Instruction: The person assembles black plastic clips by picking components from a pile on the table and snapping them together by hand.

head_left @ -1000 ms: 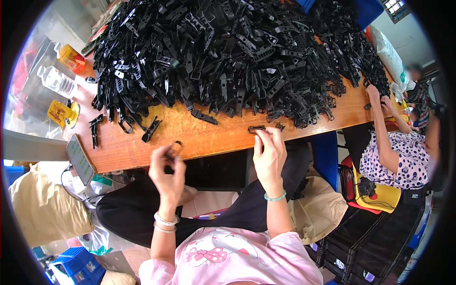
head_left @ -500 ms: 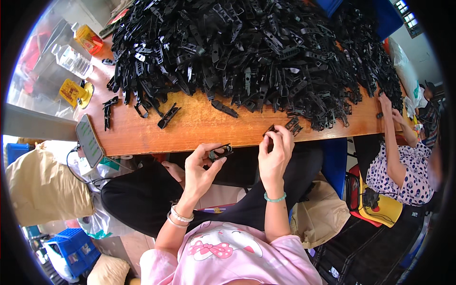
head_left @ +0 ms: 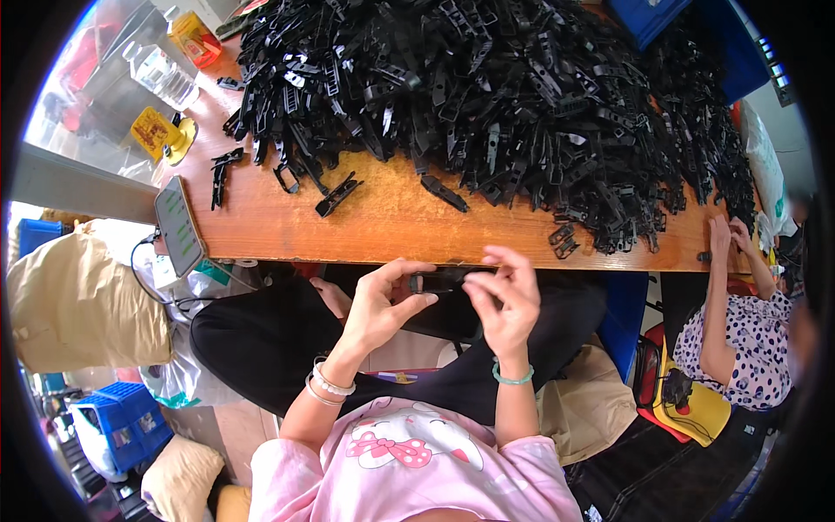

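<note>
Just off the table's front edge, my left hand [head_left: 388,303] grips a black plastic clip part [head_left: 444,280] between thumb and fingers. From the other side, my right hand [head_left: 506,300] has its thumb and fingertips closed on the right end of the black plastic. Whether the right fingers hold a separate small piece there is too dark to tell. Beyond my hands, a large heap of black plastic clip parts [head_left: 487,113] covers the back of the table. Several single parts lie in front of the heap, one of them a loose clip part [head_left: 338,195].
On the wooden table [head_left: 287,230] a phone [head_left: 180,228] leans at the left edge. Behind it stand a yellow holder [head_left: 165,135], a clear bottle [head_left: 163,76] and an orange drink bottle [head_left: 193,38]. At the right, another person's hands [head_left: 729,237] work at the edge.
My hands have come together: the right hand has brought its small black piece over to the part in my left hand. The view has shifted slightly.
</note>
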Demonstrator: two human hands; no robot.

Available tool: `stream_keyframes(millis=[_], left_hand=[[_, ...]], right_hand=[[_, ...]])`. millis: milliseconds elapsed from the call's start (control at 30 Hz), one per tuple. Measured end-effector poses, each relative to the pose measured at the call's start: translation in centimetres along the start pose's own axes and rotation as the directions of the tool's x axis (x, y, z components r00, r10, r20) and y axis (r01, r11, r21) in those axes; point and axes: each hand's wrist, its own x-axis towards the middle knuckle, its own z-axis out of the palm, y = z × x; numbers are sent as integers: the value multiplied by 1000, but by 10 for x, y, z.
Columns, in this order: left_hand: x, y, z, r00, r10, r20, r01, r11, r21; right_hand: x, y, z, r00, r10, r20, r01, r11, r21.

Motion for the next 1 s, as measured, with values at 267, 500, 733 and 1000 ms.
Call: stream_keyframes(millis=[267,500,733,1000], left_hand=[[-6,16,-7,989,-107,102,140,900,-414],[19,5,-28,662,614,-430,-286,737,613],[29,5,-62,645,579,-499,-257,779,572],[-3,46,-37,984,-169,-62,147,953,-265]], right_hand=[[8,-15,7,958,-135,254,119,990,78],[-7,-21,19,980,177,-96,-126,911,392],[0,-29,31,892,452,27,-357,665,656],[11,-33,38,851,490,190,-490,610,622]])
